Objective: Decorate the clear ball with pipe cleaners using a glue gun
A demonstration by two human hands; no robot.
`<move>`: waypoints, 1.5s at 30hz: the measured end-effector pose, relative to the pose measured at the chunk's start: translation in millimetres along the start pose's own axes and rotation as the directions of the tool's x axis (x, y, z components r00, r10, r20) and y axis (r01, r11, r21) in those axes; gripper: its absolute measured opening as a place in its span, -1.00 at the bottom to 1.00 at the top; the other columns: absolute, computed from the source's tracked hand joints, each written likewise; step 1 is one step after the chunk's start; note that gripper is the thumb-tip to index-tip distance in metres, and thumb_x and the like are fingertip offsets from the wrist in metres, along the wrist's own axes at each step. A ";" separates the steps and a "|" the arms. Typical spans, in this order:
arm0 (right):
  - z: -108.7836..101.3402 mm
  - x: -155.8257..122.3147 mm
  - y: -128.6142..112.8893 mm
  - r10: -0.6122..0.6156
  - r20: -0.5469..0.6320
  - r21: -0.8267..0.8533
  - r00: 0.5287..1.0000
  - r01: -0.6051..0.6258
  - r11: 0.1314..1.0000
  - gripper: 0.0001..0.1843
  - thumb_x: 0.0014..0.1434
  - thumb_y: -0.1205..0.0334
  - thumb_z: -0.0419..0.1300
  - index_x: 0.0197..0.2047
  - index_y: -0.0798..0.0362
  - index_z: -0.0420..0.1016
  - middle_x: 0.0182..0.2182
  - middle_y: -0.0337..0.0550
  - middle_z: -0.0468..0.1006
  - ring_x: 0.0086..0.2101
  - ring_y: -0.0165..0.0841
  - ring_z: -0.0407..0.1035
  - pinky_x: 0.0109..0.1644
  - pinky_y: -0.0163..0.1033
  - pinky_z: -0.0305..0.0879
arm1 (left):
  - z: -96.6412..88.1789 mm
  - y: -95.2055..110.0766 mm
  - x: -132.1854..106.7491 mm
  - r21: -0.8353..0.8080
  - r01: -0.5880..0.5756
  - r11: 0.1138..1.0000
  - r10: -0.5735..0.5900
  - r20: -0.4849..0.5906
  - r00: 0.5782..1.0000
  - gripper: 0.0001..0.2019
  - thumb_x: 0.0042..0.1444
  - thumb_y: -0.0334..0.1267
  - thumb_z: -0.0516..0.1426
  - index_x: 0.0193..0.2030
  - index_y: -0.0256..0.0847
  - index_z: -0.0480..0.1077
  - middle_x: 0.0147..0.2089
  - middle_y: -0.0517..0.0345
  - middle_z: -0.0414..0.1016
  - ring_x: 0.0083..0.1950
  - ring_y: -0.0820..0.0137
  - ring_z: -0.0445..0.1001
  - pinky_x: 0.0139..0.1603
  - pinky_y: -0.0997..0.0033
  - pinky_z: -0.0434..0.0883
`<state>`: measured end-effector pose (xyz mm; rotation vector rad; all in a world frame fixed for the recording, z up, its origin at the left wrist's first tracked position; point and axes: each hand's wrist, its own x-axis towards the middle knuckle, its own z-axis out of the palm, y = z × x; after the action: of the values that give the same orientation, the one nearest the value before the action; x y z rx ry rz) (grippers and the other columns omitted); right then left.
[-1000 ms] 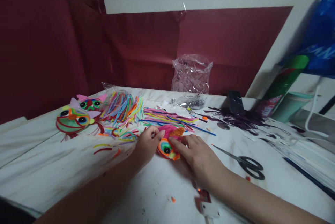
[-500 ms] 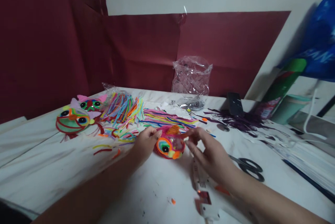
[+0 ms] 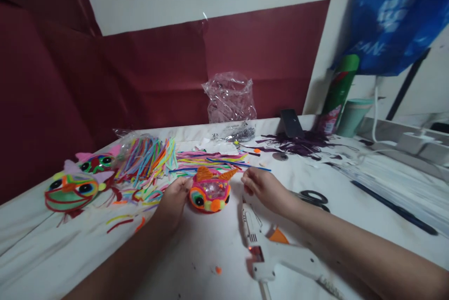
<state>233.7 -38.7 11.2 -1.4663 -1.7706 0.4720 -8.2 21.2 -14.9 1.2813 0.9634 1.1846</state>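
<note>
Table (image 3: 196,253): white, marble-veined; clock read from its middle.
Toys (image 3: 70,197): two colourful animal faces, 9 to 10 o'clock.
Pipe cleaners (image 3: 145,160): many bright colours, around 11 o'clock.
Plastic bag (image 3: 231,96): clear, crumpled, 12 o'clock.
Purple strips (image 3: 310,146): tangled, 1 o'clock.
Cup (image 3: 352,120): pale green, 2 o'clock.
Scissors (image 3: 316,198): partly covered, 3 o'clock.
Glue gun (image 3: 277,254): white, lying flat, 5 o'clock.

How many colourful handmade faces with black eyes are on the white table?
3: one orange-and-pink fuzzy face touched by the left hand; one green-mouthed fuzzy face at the left; one pink-eared fuzzy face behind that one, partly covered.
</note>
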 end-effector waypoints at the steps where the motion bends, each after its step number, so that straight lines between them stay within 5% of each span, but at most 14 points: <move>1: 1.7 -0.1 0.0 0.019 0.003 -0.011 1.000 -0.019 1.000 -0.67 0.27 0.20 -0.07 -0.54 -0.01 0.19 -0.64 -0.28 0.38 -0.57 -0.40 0.27 -0.41 -0.30 0.21 | 1.5 1.7 -0.9 -0.001 0.002 1.000 -0.002 0.002 1.000 -0.65 -0.13 0.03 0.29 -0.44 -0.21 0.35 -0.48 0.22 0.46 -0.43 0.39 0.41 -0.36 0.43 0.35; 4: 7.6 -3.3 -1.5 0.041 0.001 -0.012 0.999 -0.041 0.999 -0.68 0.25 0.24 -0.02 -0.54 0.01 0.27 -0.63 -0.26 0.41 -0.58 -0.39 0.27 -0.42 -0.29 0.20 | 6.6 8.4 -4.4 0.034 -0.002 0.999 0.002 -0.007 1.000 -0.67 -0.14 0.03 0.29 -0.44 -0.18 0.37 -0.48 0.22 0.46 -0.44 0.39 0.40 -0.37 0.41 0.36; 7: 13.5 -9.2 -5.6 0.004 -0.007 -0.064 1.000 -0.004 0.998 -0.91 0.13 0.33 0.14 -0.31 0.06 0.47 -0.40 -0.13 0.56 -0.37 -0.29 0.41 -0.27 -0.23 0.27 | 10.1 12.9 -7.0 0.105 -0.030 0.994 0.032 -0.021 0.999 -0.70 -0.14 0.01 0.27 -0.51 -0.15 0.34 -0.51 0.19 0.44 -0.45 0.35 0.40 -0.41 0.40 0.35; 11: 20.2 -16.0 -9.1 -0.055 -0.003 -0.158 0.998 0.054 0.986 -0.72 0.05 0.26 0.27 -0.11 0.05 0.53 -0.22 -0.03 0.60 -0.18 -0.17 0.43 -0.09 -0.09 0.30 | 9.2 5.7 -5.9 0.094 -0.060 0.994 0.061 -0.003 0.998 -0.69 -0.07 0.05 0.23 -0.45 -0.17 0.37 -0.48 0.18 0.46 -0.44 0.35 0.43 -0.35 0.37 0.38; 18: 26.0 -14.1 -4.6 0.044 -0.056 0.023 0.997 -0.043 0.999 -0.62 0.08 -0.11 0.22 -0.29 0.07 0.53 -0.37 -0.11 0.59 -0.34 -0.23 0.43 -0.27 -0.21 0.31 | 13.4 -5.0 -10.9 0.118 -0.106 0.987 0.111 -0.040 0.993 -0.68 -0.04 0.03 0.23 -0.48 -0.18 0.32 -0.52 0.27 0.40 -0.45 0.39 0.39 -0.39 0.42 0.34; 23: 27.3 -12.8 -3.0 0.137 -0.047 0.083 0.989 -0.133 0.988 -0.60 0.04 -0.13 0.20 -0.36 0.08 0.46 -0.42 -0.11 0.57 -0.36 -0.23 0.43 -0.27 -0.22 0.30 | 16.1 -1.5 -16.8 0.157 -0.140 0.978 0.147 -0.035 0.988 -0.74 -0.08 -0.07 0.25 -0.53 -0.18 0.34 -0.36 0.15 0.51 -0.28 0.30 0.46 -0.31 0.40 0.35; 29: 27.5 -13.0 1.5 0.160 -0.024 0.107 0.987 -0.157 0.982 -0.60 0.03 -0.13 0.19 -0.35 0.08 0.43 -0.42 -0.13 0.56 -0.37 -0.24 0.42 -0.27 -0.20 0.29 | 9.7 -2.9 -11.8 0.159 -0.195 0.968 0.185 0.075 0.980 -0.82 -0.04 -0.15 0.23 -0.49 -0.19 0.38 0.07 -0.04 0.50 0.11 0.15 0.43 0.11 0.21 0.28; 45: 28.6 -11.1 7.7 0.144 0.023 0.140 0.989 -0.146 0.979 -0.57 0.05 -0.17 0.20 -0.30 0.07 0.42 -0.35 -0.10 0.58 -0.32 -0.21 0.43 -0.23 -0.18 0.29 | 15.7 17.7 -18.4 0.259 -0.051 0.964 0.044 0.031 0.999 -0.84 -0.22 -0.18 0.20 -0.61 -0.18 0.33 0.04 -0.06 0.53 0.13 0.09 0.42 0.10 0.16 0.29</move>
<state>217.7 -41.8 -16.0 -1.4998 -1.6120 0.6700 2.1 -1.1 2.3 1.5309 1.1021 1.1013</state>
